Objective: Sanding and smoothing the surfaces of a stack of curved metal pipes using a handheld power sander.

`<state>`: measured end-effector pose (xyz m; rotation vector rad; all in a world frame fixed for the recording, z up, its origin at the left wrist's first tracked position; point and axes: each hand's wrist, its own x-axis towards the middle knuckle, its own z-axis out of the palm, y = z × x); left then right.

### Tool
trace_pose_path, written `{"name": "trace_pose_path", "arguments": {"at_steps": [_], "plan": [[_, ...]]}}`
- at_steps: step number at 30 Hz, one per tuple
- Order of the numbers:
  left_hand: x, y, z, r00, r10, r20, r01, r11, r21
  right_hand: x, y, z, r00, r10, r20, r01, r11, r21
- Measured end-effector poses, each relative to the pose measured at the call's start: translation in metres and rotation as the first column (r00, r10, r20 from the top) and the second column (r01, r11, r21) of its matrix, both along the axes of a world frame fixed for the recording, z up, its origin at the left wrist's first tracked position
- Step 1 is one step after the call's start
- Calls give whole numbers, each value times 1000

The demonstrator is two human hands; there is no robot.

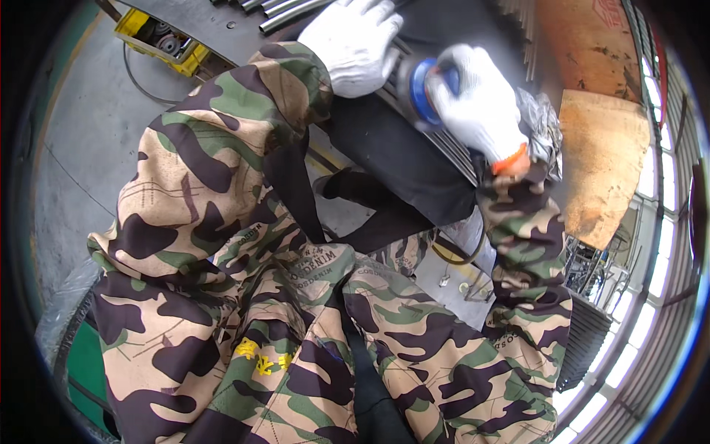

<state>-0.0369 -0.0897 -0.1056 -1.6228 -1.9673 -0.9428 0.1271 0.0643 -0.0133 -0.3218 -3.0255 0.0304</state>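
My right hand (477,92), in a white knit glove with an orange cuff, is wrapped round a blue round tool (423,94) that looks like a palm sander. Motion blurs the tool's edge, and it sits on a row of slim metal tubes (455,154). To its left, my left hand (351,48), also white-gloved, lies flat with the fingers stretched out. It rests over the far part of the same tubes, beside the sander and apart from it. My palms and the sander's underside are hidden.
More metal tubes (288,13) lie at the far edge, on a dark work surface. A yellow machine housing (159,41) with a cable stands at the far left. Brown boards (603,159) and crumpled plastic wrap (543,126) are at the right. Black cloth (399,163) hangs at the near edge.
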Motion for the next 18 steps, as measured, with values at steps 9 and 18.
{"name": "trace_pose_path", "arguments": {"at_steps": [9, 18], "plan": [[1, 3, 0, 1000, -4, -12, 4, 1000, 9, 12, -7, 5, 1000, 4, -4, -4, 1000, 4], [5, 11, -3, 999, -19, -37, 20, 1000, 8, 14, -6, 4, 997, -81, 22, 80, 996, 33]]}}
